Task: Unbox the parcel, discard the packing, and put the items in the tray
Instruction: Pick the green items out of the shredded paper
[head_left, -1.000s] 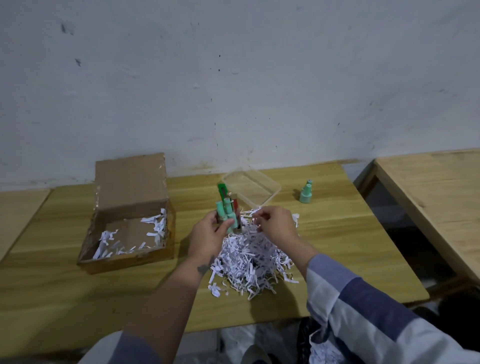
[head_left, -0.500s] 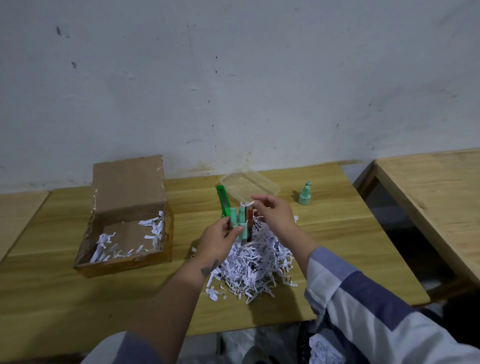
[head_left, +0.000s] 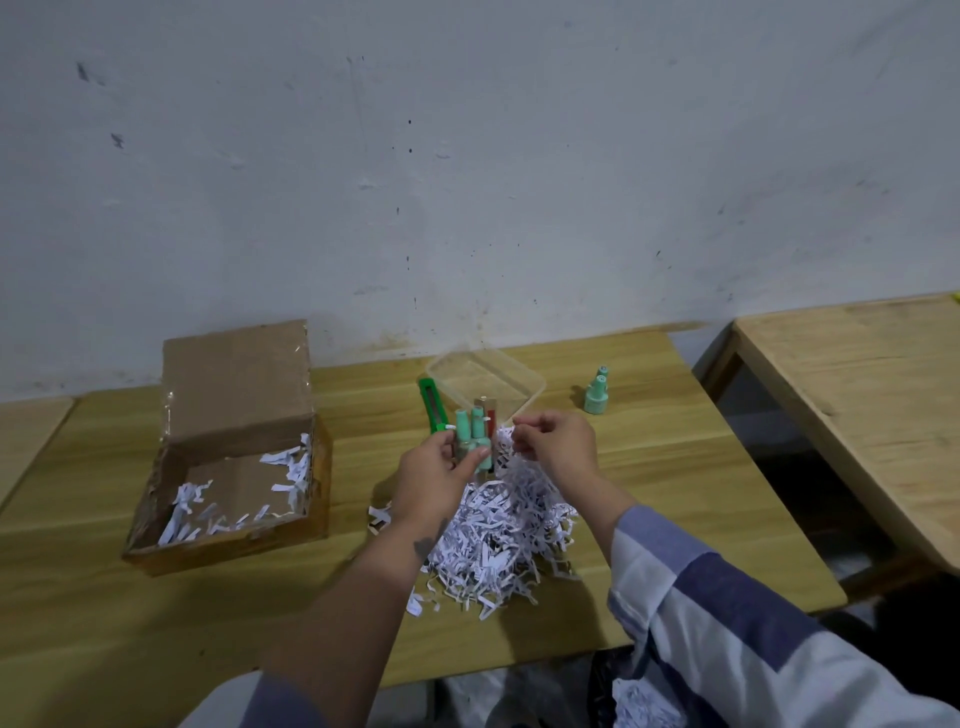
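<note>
Left hand (head_left: 434, 470) clutches bottle bundle (head_left: 475, 436) above shred pile (head_left: 498, 525), near clear tray (head_left: 530, 387); right hand (head_left: 553, 444) pinches paper strip. Best strip clinging shreds first, then lower bundle into tray.

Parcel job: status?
Done: cardboard box open, most shredded paper heaped on the table. In hand: left hand grips several small bottles; right hand picks shreds. Left: clear tray looks empty, two bottles beside it, paper undiscarded.

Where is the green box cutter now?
The green box cutter lies on the table, touching the clear tray's left side, just beyond the left hand.
</note>
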